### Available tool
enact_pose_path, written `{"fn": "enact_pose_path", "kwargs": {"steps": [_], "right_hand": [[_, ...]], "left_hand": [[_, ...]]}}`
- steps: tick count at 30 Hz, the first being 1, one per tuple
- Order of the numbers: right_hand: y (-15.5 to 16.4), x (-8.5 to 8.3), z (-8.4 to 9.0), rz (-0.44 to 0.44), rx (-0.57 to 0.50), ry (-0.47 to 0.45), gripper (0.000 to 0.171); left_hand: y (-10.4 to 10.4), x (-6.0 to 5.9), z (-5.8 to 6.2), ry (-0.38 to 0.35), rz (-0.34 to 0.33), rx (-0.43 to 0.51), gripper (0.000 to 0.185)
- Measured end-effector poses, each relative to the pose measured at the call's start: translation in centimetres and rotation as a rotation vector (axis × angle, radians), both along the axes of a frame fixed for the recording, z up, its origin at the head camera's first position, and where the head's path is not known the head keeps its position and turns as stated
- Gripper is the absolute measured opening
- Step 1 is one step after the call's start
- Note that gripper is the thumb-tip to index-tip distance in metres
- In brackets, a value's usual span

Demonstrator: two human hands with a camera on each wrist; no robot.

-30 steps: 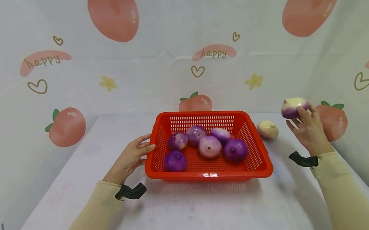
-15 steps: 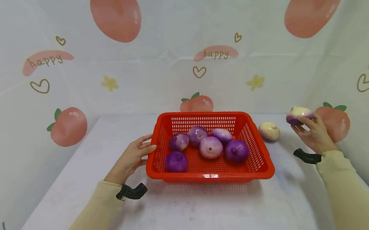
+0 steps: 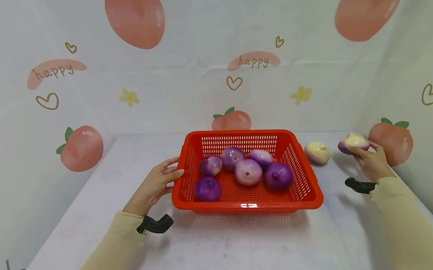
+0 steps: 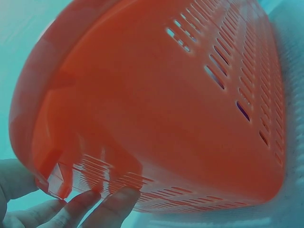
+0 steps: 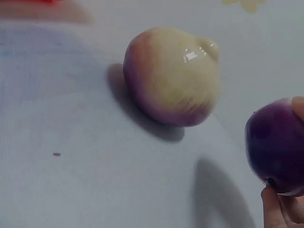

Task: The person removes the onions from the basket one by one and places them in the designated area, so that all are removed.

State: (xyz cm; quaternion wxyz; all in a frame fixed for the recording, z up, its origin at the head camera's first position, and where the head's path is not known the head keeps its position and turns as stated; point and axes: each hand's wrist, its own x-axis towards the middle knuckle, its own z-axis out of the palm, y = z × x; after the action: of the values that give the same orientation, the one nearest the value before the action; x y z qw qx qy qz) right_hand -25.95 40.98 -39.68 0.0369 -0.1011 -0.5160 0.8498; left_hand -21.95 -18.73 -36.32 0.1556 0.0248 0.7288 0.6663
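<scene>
A red perforated plastic basket (image 3: 246, 200) stands on the white tabletop (image 3: 226, 253), near its middle. Five round onions lie in it: a deep purple onion (image 3: 207, 189) at the front left, another deep purple onion (image 3: 278, 176) at the front right, a pale pink-purple onion (image 3: 248, 172) between them and a little further back, and two lilac onions (image 3: 232, 157) along the rear with a smaller one (image 3: 210, 165) to their left.

The left hand (image 3: 155, 186) rests against the basket's left wall, its fingers (image 4: 111, 209) nearly straight and lying flat on the slotted plastic just under the rim, thumb on the near corner. The forearm, in a cream sleeve (image 3: 104, 258), stretches low across the tabletop.

The right hand (image 3: 371, 163) is to the right of the basket and well apart from it, palm turned up, its fingers (image 5: 275, 209) curled under a purple-and-cream onion (image 3: 352, 142) and pinching it from below; the onion sits close above the tabletop. A cream-yellow onion with a pink blush (image 3: 317, 152) lies on the tabletop between that hand and the basket, touching neither.
</scene>
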Motion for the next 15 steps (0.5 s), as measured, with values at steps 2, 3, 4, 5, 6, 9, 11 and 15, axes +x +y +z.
{"fn": "enact_pose_path", "kwargs": {"steps": [2,3,4,5,6,9,11,15], "right_hand": [[0.19,-0.07,-0.28,0.001,-0.025,0.007,0.074],[0.23,-0.10,-0.36,-0.003,-0.032,0.004,0.075],[0.24,-0.09,-0.37,-0.009,-0.028,-0.011,0.077],[0.20,-0.05,-0.39,-0.013,-0.019,-0.017,0.075],[0.16,-0.02,-0.42,-0.013,-0.012,-0.016,0.075],[-0.07,0.06,-0.49,-0.027,0.023,-0.043,0.082],[-0.23,0.12,-0.59,-0.034,0.028,-0.055,0.085],[-0.32,0.27,-1.07,-0.040,0.010,-0.021,0.064]], "left_hand": [[0.00,-0.02,0.00,0.000,0.000,-0.001,0.066],[0.00,-0.02,0.00,0.001,0.001,-0.001,0.066],[-0.01,-0.01,0.01,0.002,0.000,-0.001,0.066],[-0.01,-0.01,0.01,0.002,-0.001,0.000,0.066],[-0.02,0.01,0.01,0.002,-0.001,0.000,0.066],[-0.01,0.03,0.01,0.002,-0.002,-0.001,0.066],[0.00,0.03,0.01,0.001,-0.002,-0.001,0.066],[0.03,0.02,0.03,-0.001,-0.002,-0.002,0.066]]}}
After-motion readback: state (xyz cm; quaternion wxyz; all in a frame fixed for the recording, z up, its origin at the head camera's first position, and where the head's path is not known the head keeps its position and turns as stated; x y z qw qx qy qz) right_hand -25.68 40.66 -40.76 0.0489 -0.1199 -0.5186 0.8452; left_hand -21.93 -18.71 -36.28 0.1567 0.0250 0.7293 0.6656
